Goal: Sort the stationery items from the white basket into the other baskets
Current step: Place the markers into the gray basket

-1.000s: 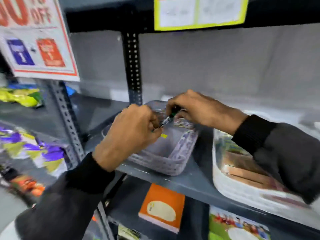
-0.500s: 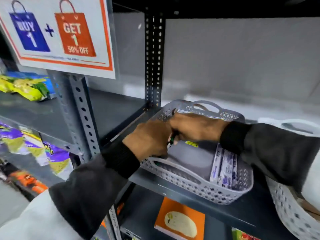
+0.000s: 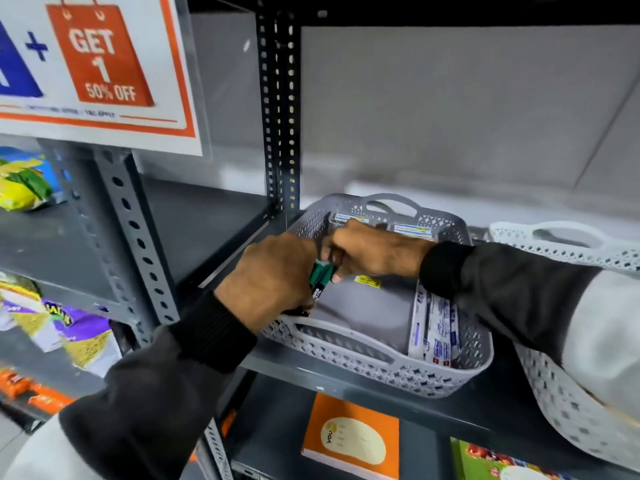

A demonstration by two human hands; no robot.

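In front of me the dark grey metal shelf [image 3: 346, 379] carries two baskets side by side. My grey basket [image 3: 381, 370] sits on it near the perforated upright post [image 3: 280, 109], and the white basket [image 3: 568, 420] stands just beside it on the right, hanging a little past the shelf's front edge. On the shelf below [image 3: 277, 441] an orange notebook [image 3: 353, 438] lies flat. To my left, another shelf [image 3: 194, 223] holds a yellow-green snack packet [image 3: 24, 181].

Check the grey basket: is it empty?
Not empty. The grey basket holds flat packets along its right wall and more at the back; its middle floor is bare.
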